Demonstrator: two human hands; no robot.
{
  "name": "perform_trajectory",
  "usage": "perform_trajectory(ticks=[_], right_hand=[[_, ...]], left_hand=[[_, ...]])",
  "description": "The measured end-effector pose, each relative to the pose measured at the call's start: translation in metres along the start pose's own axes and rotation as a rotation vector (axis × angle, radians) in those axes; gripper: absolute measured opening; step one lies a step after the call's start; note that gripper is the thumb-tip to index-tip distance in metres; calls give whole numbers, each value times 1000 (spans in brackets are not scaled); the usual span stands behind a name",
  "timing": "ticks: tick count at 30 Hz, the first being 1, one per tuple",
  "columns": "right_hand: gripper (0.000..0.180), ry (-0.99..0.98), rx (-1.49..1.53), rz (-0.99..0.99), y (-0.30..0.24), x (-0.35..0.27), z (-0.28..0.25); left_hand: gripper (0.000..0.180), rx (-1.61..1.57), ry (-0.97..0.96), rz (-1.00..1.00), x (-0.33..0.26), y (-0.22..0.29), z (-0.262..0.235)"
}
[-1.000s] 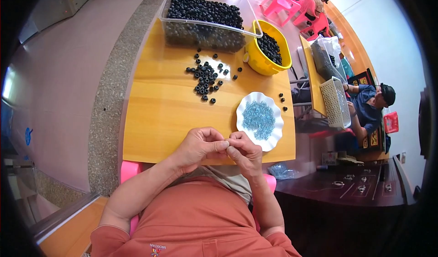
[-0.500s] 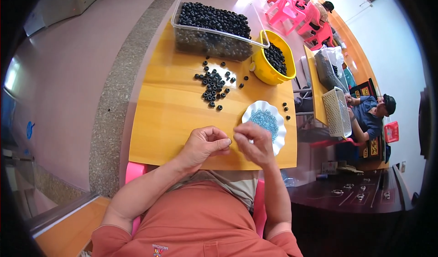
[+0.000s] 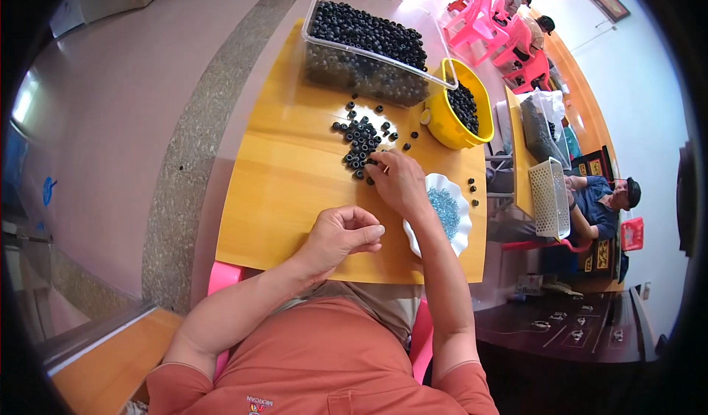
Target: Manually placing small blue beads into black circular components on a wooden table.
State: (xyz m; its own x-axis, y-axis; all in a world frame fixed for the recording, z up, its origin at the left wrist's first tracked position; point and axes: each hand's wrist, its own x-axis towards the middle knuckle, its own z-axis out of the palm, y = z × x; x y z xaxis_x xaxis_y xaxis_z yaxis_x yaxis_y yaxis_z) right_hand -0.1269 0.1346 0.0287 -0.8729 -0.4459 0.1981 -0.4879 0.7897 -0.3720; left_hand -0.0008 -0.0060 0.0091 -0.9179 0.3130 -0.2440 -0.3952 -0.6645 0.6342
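The right hand (image 3: 402, 183) has reached out to the black beads (image 3: 359, 141), shifting work there (its grip, I cannot tell). The left hand (image 3: 339, 238) stays pinched together.

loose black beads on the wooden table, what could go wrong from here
The right hand is at the pile of small, round black beads, so a brush might scatter some. Three black beads near the right edge of the yellow-brown wooden table could roll off if bumped. The right forearm crosses the view of the white scalloped dish; if lowered, it might knock it and spill the tiny light-blue bits.
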Motion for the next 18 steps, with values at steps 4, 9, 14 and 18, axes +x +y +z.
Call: perform_trajectory(ticks=[4,9,14,18], right_hand=[[25,-16,-21,18,7,1,4],[24,-122,-1,71,4,3,-2],[22,-127,40,94,1,-1,-6],[21,93,-41,32,15,11,-15]], left_hand=[[9,-1,-20,7,0,0,2],[9,14,2,-4,0,-3,1],[9,14,4,-4,0,-3,0],[10,19,11,-11,-1,-1,2]])
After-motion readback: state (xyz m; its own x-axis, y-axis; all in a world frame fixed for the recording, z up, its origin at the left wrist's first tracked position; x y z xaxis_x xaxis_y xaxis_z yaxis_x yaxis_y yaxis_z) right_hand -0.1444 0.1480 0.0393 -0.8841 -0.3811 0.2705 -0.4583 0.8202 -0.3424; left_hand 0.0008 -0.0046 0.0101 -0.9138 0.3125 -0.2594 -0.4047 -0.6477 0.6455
